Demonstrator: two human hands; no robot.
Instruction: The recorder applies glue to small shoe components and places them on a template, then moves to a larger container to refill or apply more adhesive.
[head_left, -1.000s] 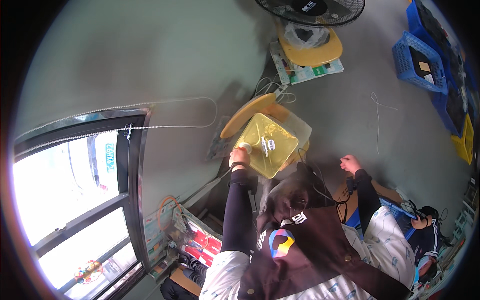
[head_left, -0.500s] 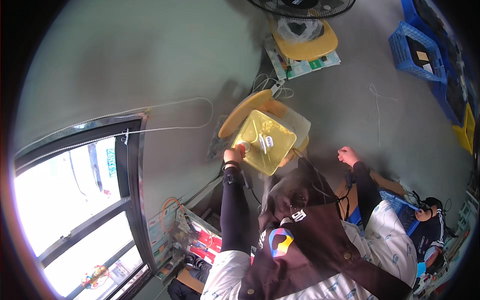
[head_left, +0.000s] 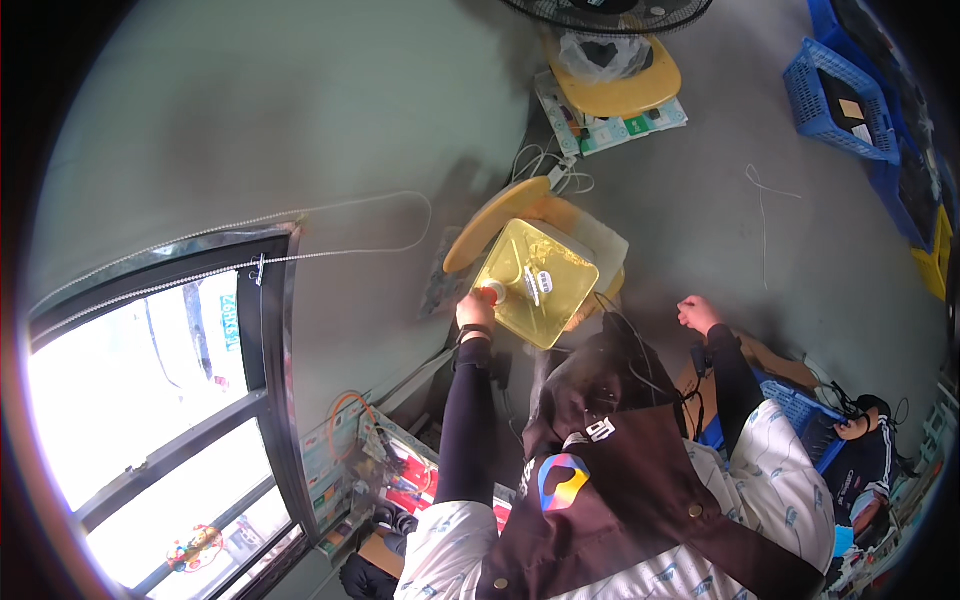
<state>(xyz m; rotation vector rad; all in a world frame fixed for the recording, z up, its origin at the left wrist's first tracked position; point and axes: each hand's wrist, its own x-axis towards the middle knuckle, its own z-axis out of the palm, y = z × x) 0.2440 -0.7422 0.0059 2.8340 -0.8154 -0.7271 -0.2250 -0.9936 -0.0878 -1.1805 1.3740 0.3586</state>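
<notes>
1. The yellow container [head_left: 548, 312] is in the middle of the view, in front of the person and over the wooden chair [head_left: 497, 224]; what bears its underside is hidden
2. Its roughly square face is turned up toward the camera and set like a diamond, with one corner away from the person, one toward the apron [head_left: 640, 480] and one to each side; that face shows no clear long axis, and its depth cannot be judged from here
3. The white spout [head_left: 498, 289] sits at the left corner, right beside the left hand [head_left: 474, 309]
4. The left hand's fingers are drawn in around the red cap [head_left: 488, 294], which shows just beside the spout
5. The right hand [head_left: 697, 313] is well apart from the container, its fingers curled inward; whether anything is inside them I cannot tell
6. On the container's face are a white oval label [head_left: 545, 282] with small dark print and, next to it, a narrow pale strip [head_left: 531, 286] running lengthwise from far to near
7. The apron carries a round multicoloured emblem [head_left: 577, 484] and white lettering [head_left: 600, 430]
</notes>
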